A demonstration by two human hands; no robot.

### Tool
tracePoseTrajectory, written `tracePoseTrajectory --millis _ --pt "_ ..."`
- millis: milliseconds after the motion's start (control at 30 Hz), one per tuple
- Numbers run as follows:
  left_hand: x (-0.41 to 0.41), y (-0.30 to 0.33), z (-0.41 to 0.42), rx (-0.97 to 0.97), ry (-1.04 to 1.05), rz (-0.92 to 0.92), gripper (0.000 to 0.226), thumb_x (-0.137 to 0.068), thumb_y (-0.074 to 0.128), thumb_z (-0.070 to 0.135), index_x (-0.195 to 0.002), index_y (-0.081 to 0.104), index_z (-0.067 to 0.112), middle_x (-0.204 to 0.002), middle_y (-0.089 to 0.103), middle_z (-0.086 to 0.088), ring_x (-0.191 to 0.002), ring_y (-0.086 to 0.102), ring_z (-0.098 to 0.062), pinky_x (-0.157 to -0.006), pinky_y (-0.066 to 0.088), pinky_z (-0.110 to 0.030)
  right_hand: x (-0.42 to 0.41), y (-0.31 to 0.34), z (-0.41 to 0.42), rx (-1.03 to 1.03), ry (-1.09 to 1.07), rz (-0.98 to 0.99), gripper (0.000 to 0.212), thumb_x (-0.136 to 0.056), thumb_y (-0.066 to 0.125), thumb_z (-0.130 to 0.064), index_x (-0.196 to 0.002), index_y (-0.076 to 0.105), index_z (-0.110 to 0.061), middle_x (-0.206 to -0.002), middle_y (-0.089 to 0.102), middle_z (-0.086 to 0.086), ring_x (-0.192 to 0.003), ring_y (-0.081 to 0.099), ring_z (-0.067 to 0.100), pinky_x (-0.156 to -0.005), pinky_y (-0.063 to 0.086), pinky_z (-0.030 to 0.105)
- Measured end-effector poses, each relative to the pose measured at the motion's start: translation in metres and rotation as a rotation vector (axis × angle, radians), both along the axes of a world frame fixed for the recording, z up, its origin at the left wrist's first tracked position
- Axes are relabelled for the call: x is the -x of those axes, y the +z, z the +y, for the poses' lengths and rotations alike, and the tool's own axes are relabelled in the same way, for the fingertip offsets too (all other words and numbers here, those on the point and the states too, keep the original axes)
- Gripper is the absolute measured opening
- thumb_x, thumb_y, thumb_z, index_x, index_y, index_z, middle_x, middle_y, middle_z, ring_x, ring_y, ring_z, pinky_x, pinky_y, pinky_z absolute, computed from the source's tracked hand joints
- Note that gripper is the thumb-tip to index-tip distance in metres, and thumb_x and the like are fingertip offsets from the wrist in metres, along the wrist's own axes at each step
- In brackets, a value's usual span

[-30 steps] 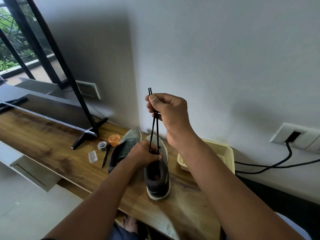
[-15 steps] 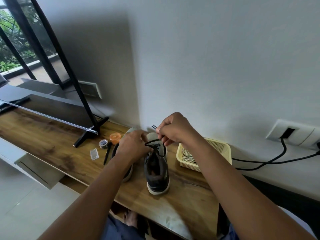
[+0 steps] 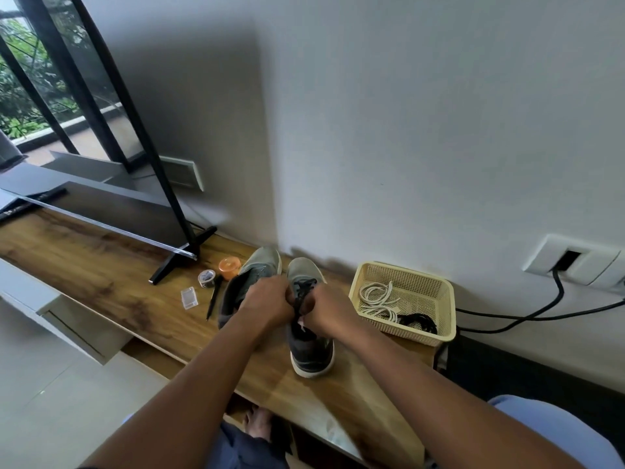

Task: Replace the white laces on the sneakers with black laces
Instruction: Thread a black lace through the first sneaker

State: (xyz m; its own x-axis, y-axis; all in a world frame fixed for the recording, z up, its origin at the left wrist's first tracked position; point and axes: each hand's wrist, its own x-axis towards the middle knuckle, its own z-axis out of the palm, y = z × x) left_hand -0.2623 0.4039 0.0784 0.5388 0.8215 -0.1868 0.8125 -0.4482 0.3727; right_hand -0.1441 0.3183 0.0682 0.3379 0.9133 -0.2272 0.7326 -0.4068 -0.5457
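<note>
Black lace (image 3: 303, 292) over right sneaker (image 3: 309, 333) | both hands (image 3: 270, 304) pinching it

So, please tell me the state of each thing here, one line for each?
Right sneaker: upright, black lace partly threaded.
Left sneaker: upright, no lace visible.
Basket: holds white laces and a black lace.
Left hand: pinching the lace.
Right hand: pinching the lace.

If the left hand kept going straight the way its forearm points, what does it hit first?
The left hand points right and away, at the black lace on the right grey sneaker. It already pinches that lace; just beyond, likely the right hand. Depth is unclear.
</note>
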Motion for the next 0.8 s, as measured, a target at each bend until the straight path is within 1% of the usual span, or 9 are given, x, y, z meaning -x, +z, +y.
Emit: tracePoseTrajectory --millis 67,133,267,367,467,567,600,700,800 --pt "0.003 0.004 0.002 0.036 -0.003 -0.061 0.016 -0.080 0.075 0.013 -0.087 0.072 0.027 -0.093 0.070 0.008 -0.094 0.068 -0.016 -0.081 0.055 -0.028 -0.001 0.001 -0.001 0.016 0.031 -0.084 0.016 -0.084 0.075 -0.026 -0.098 0.081 -0.020 -0.100 0.075 0.008 -0.098 0.071 0.029 -0.077 0.057 0.032" --pt "0.006 0.010 0.001 0.095 -0.010 -0.100 0.021 -0.079 0.073 0.007 -0.085 0.075 0.027 -0.088 0.072 0.009 -0.088 0.069 -0.012 -0.080 0.060 -0.029 -0.002 0.001 -0.002 0.060 0.072 -0.081 0.017 -0.086 0.073 -0.027 -0.100 0.080 -0.021 -0.102 0.076 0.007 -0.100 0.070 0.028 -0.080 0.058 0.033" --pt "0.008 0.017 -0.001 0.241 -0.069 -0.068 0.023 -0.084 0.065 0.000 -0.084 0.083 0.015 -0.071 0.077 -0.001 -0.068 0.077 -0.017 -0.072 0.067 -0.033 0.002 -0.001 -0.008 0.127 0.168 -0.151 0.019 -0.089 0.068 -0.026 -0.104 0.078 -0.019 -0.101 0.075 0.004 -0.099 0.069 0.029 -0.088 0.059 0.041" --pt "0.009 0.016 -0.001 0.325 -0.059 -0.034 0.018 -0.092 0.065 0.010 -0.086 0.080 0.002 -0.075 0.078 -0.014 -0.071 0.079 -0.024 -0.075 0.067 -0.037 0.001 0.000 -0.009 0.198 0.247 -0.152 0.018 -0.093 0.057 -0.017 -0.097 0.074 -0.017 -0.089 0.068 0.006 -0.088 0.067 0.031 -0.084 0.060 0.042" --pt "0.007 0.011 -0.003 0.286 -0.042 0.003 0.032 -0.099 0.070 0.031 -0.081 0.079 0.007 -0.071 0.077 -0.009 -0.066 0.078 -0.020 -0.073 0.067 -0.034 -0.009 0.012 -0.008 0.237 0.280 -0.044 0.022 -0.092 0.060 -0.010 -0.104 0.079 -0.011 -0.090 0.077 0.009 -0.080 0.075 0.024 -0.074 0.063 0.035" --pt "0.004 0.007 -0.005 0.174 -0.067 0.117 0.035 -0.092 0.078 0.043 -0.075 0.078 0.013 -0.065 0.076 -0.001 -0.061 0.076 -0.014 -0.074 0.067 -0.034 -0.023 0.027 -0.007 0.176 0.250 0.009 0.008 -0.082 0.078 -0.007 -0.088 0.082 -0.010 -0.073 0.077 0.010 -0.056 0.072 0.014 -0.049 0.054 0.025" --pt "0.004 0.006 -0.005 0.138 -0.066 0.149 0.035 -0.087 0.082 0.047 -0.074 0.076 0.015 -0.064 0.076 0.002 -0.060 0.075 -0.012 -0.075 0.067 -0.035 -0.027 0.030 -0.007 0.150 0.217 0.015 0.004 -0.080 0.082 -0.007 -0.081 0.080 -0.011 -0.069 0.076 0.009 -0.054 0.072 0.016 -0.048 0.055 0.027" --pt "0.007 0.009 0.003 0.106 -0.024 0.163 0.040 -0.077 0.088 0.052 -0.079 0.071 0.016 -0.069 0.076 0.002 -0.065 0.075 -0.011 -0.074 0.065 -0.033 -0.034 0.026 -0.004 -0.005 0.067 -0.033 0.014 -0.080 0.083 -0.011 -0.070 0.074 -0.013 -0.066 0.074 0.007 -0.059 0.073 0.024 -0.056 0.060 0.035" --pt "0.015 0.012 0.013 0.197 0.092 -0.014 0.040 -0.076 0.091 0.046 -0.085 0.070 0.013 -0.072 0.077 -0.001 -0.065 0.077 -0.015 -0.064 0.063 -0.030 -0.035 0.010 -0.002 -0.161 -0.064 -0.067 0.012 -0.081 0.080 -0.015 -0.074 0.070 -0.013 -0.070 0.073 0.004 -0.063 0.071 0.021 -0.064 0.059 0.037"
